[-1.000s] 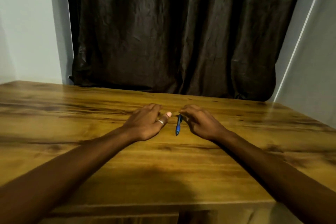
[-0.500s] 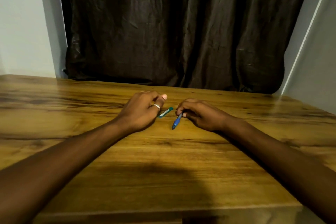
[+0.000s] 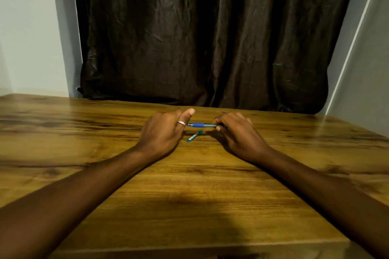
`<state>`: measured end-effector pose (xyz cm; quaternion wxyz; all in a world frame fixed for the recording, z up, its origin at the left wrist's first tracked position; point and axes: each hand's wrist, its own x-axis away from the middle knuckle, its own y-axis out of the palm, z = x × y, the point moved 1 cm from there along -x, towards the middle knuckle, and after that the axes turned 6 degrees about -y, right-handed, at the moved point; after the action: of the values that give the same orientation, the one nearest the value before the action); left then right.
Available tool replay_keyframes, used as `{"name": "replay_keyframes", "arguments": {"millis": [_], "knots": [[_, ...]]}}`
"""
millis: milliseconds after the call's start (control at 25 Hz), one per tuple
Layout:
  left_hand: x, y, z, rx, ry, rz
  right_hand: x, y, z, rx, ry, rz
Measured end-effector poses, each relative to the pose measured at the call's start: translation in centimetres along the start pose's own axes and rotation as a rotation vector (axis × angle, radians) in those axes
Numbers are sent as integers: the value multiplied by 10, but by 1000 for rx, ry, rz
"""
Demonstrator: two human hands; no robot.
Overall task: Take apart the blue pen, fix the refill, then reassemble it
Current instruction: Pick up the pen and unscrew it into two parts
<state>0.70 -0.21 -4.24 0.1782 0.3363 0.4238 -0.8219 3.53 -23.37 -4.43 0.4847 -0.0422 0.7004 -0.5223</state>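
The blue pen (image 3: 200, 125) is held level just above the wooden table (image 3: 189, 195), between my two hands. My right hand (image 3: 237, 134) pinches its right end, which the fingers hide. My left hand (image 3: 164, 132), with a ring on one finger, closes on the pen's left tip, thumb raised. A small teal cap (image 3: 194, 136) lies on the table right below the pen, between the hands.
A dark curtain (image 3: 200, 38) hangs behind the table's far edge. Pale walls stand at the left and right. The table's near edge (image 3: 189, 252) runs along the bottom of the view.
My right hand lifted the pen off the table and turned it level. My left hand took hold of its left tip. The teal cap stays on the table.
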Motion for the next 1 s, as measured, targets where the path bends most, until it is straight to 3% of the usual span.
{"name": "replay_keyframes", "arguments": {"millis": [200, 360, 440, 600, 1000], "knots": [[1, 2, -5, -15, 80, 48, -2, 3, -11, -22, -20, 11], [0, 8, -5, -63, 180, -150, -2, 4, -14, -22, -4, 35], [0, 9, -5, -67, 192, -154, -3, 4, -14, -24, -4, 39], [0, 8, -6, -41, 189, -132, -3, 5, -18, -38, -28, 43], [0, 3, -6, 4, 87, -85, -3, -5, -3, -239, 162, 158]]}}
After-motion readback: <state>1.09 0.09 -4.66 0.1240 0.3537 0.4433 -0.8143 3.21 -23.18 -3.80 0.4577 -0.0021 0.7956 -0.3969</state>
